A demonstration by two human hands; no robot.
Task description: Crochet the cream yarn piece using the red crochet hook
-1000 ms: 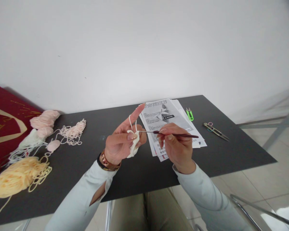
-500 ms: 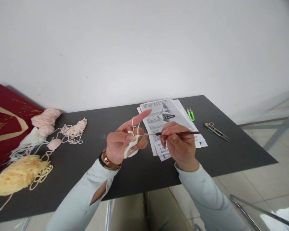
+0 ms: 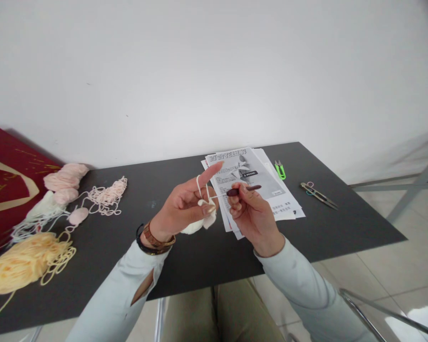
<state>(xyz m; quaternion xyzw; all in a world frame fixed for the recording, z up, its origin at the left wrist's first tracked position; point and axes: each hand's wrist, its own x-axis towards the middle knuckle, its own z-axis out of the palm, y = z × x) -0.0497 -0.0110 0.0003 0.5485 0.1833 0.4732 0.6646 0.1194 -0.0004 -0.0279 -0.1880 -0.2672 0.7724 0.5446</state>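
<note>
My left hand (image 3: 185, 206) is raised over the black table (image 3: 328, 223), thumb and fingers pinched on a small white crochet piece (image 3: 201, 222). Its forefinger points up and right with white yarn (image 3: 199, 183) looped round it. My right hand (image 3: 248, 211) is closed on a dark brown crochet hook (image 3: 240, 190); the hook's thin metal tip reaches left to the crochet piece at the left thumb. Both hands sit close together, just in front of a stack of printed sheets (image 3: 267, 190).
At the left lie a yellow yarn heap (image 3: 24, 263), pink yarn balls (image 3: 64, 180), a loose pink tangle (image 3: 107, 194) and a dark red bag (image 3: 5, 180). Green thread snips (image 3: 280, 169) and small scissors (image 3: 317, 194) lie right of the sheets. A chair frame (image 3: 378, 308) shows at lower right.
The right hand has turned so the hook's handle points away and looks shorter. The left hand has rolled, thumb now on top of the crochet piece, which hangs lower.
</note>
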